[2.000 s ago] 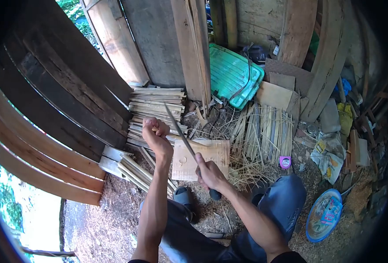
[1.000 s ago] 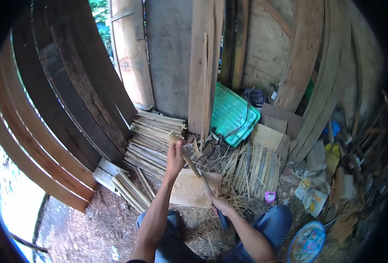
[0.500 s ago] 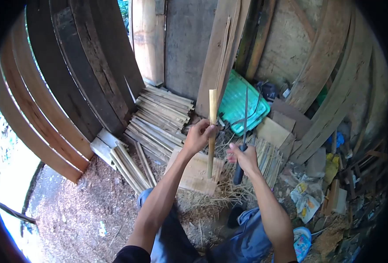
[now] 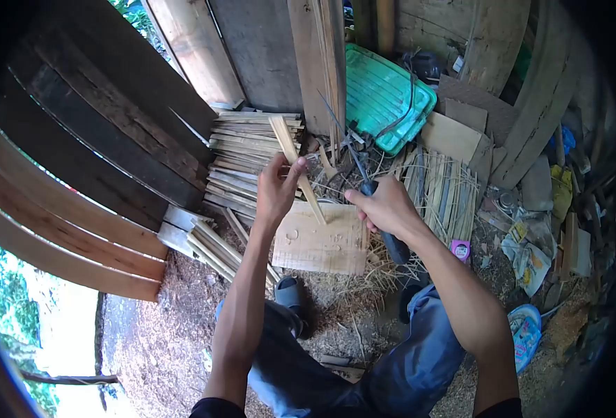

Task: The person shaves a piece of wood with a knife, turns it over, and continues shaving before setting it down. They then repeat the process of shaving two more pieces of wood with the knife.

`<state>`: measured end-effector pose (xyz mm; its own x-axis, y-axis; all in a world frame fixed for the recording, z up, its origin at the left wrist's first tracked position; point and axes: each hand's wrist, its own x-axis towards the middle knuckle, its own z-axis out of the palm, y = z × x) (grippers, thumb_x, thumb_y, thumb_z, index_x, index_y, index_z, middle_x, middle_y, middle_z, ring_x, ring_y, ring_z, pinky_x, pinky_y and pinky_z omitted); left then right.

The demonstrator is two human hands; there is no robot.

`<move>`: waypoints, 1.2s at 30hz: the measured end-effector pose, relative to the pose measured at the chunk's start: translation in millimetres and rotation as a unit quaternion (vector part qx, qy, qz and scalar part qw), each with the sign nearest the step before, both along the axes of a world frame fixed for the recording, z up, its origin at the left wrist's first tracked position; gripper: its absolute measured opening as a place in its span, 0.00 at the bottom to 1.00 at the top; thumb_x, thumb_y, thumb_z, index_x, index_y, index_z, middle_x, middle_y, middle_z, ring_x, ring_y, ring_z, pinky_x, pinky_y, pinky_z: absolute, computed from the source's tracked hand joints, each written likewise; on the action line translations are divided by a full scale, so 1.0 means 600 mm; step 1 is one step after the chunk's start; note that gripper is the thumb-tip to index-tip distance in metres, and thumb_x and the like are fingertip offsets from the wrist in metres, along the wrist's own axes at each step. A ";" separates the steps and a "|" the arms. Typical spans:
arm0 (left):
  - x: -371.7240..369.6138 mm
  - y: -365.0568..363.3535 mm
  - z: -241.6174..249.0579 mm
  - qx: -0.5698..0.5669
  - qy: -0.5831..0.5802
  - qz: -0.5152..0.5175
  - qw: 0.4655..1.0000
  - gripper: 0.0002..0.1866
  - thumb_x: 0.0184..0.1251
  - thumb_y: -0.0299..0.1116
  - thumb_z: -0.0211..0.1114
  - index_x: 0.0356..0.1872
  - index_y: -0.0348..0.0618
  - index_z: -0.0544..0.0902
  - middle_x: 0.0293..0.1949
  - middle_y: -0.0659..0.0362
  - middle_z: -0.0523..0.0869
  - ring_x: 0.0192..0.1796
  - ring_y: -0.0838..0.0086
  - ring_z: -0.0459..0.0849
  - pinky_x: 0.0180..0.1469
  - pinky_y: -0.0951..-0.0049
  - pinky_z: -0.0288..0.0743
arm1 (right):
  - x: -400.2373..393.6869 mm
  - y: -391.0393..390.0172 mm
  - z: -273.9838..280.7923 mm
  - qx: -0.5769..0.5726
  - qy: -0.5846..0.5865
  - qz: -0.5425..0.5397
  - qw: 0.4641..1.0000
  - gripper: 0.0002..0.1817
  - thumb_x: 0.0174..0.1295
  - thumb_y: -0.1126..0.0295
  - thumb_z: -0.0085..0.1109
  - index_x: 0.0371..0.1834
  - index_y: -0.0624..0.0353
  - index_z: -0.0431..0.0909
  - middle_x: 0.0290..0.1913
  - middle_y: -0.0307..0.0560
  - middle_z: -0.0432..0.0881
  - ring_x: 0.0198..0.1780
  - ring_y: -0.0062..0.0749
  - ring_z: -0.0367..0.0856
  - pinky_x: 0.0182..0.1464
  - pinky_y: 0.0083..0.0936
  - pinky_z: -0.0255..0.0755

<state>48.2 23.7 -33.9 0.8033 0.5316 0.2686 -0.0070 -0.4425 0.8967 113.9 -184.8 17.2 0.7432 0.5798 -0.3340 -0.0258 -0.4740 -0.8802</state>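
Observation:
My left hand [image 4: 277,187] is closed around a split bamboo strip [image 4: 284,136], its thumb laid along the side. The strip tilts to the left at the top, its lower end at the wooden board [image 4: 308,252] on the ground. My right hand [image 4: 386,204] grips the dark handle of a long, thin-bladed knife [image 4: 394,245]. Its narrow blade points up and left, to the right of the strip and apart from it. A few curled shavings lie on the board.
Stacked bamboo strips [image 4: 252,150] lie behind my left hand, and thinner strips [image 4: 441,195] lie right of my right hand. A green plastic crate lid [image 4: 388,94] leans at the back. Shavings cover the ground [image 4: 182,348]; plank walls [image 4: 88,132] enclose the left side.
The bamboo strip has gone from upright to leaning left. The knife has tipped left as well, and my right fingers have closed round its handle. The view has shifted.

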 end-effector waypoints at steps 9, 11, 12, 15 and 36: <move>-0.001 0.013 0.109 -0.155 -0.256 -0.003 0.954 0.19 0.74 0.45 0.46 0.45 0.37 0.73 0.28 0.59 0.78 0.32 0.75 0.77 0.38 0.75 0.71 | -0.054 -0.014 0.031 0.007 -0.043 0.016 0.999 0.22 0.64 0.53 0.53 0.29 0.66 0.73 0.15 0.40 0.73 0.13 0.20 0.72 0.16 0.19 0.65; -0.008 0.015 0.115 -0.159 -0.247 -0.003 0.956 0.18 0.73 0.46 0.46 0.39 0.39 0.73 0.24 0.62 0.74 0.27 0.78 0.73 0.33 0.77 0.68 | -0.090 -0.020 0.042 0.125 0.005 0.014 0.992 0.27 0.66 0.47 0.46 0.34 0.66 0.72 0.17 0.40 0.74 0.14 0.18 0.71 0.17 0.17 0.65; -0.009 0.017 0.111 -0.199 -0.241 -0.013 0.950 0.17 0.73 0.45 0.46 0.34 0.40 0.72 0.22 0.63 0.71 0.25 0.80 0.70 0.31 0.79 0.65 | -0.108 -0.021 0.038 0.157 0.033 0.021 0.987 0.27 0.67 0.47 0.43 0.36 0.65 0.70 0.17 0.39 0.72 0.13 0.18 0.69 0.17 0.17 0.65; -0.014 0.019 0.092 -0.256 -0.262 -0.012 0.931 0.17 0.73 0.42 0.46 0.26 0.43 0.69 0.18 0.66 0.66 0.20 0.84 0.63 0.21 0.82 0.57 | -0.141 -0.015 -0.007 0.141 0.178 0.031 0.973 0.26 0.68 0.46 0.39 0.32 0.61 0.68 0.15 0.36 0.67 0.11 0.18 0.65 0.14 0.17 0.64; -0.026 -0.032 0.091 -0.204 -0.247 0.024 0.947 0.25 0.73 0.44 0.47 0.13 0.47 0.65 0.13 0.69 0.64 0.17 0.86 0.57 0.19 0.80 0.50 | -0.221 -0.009 -0.103 0.114 0.277 -0.033 0.953 0.35 0.63 0.34 0.33 0.22 0.59 0.65 0.11 0.38 0.64 0.07 0.22 0.61 0.10 0.22 0.60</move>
<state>32.7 4.7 20.8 0.6049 0.7047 0.3707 -0.4597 -0.0710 0.8852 -18.5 -190.2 -44.3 0.5262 0.6432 -0.5562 -0.5400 -0.2525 -0.8029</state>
